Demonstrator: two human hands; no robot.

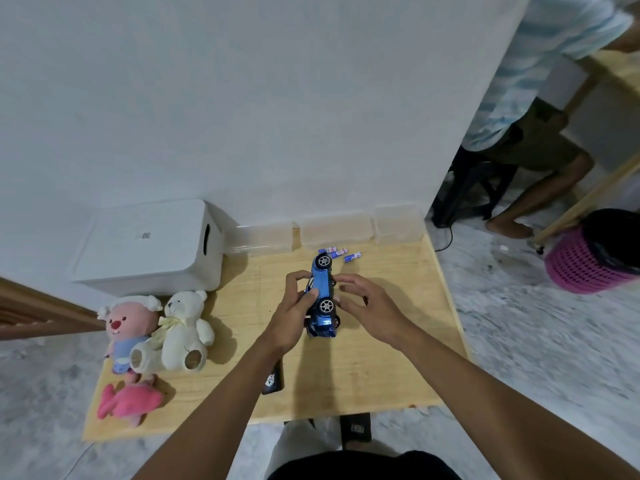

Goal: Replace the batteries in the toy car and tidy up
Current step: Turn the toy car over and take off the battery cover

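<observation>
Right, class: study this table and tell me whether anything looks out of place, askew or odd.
The blue toy car is turned on its side, wheels toward the camera, gripped by the left hand. The batteries lie loose and scattered on the table in front of the clear boxes, not inside them.

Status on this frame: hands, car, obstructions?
Left hand grips toy car, turned on its side. Right hand open beside it. Three batteries loose behind. Nothing blocking.

The toy car [322, 289] is glossy blue, plastic-looking. The counter [381, 341] is pale, matt wood. The teddy bear [185, 327] is soft cream plush.
</observation>
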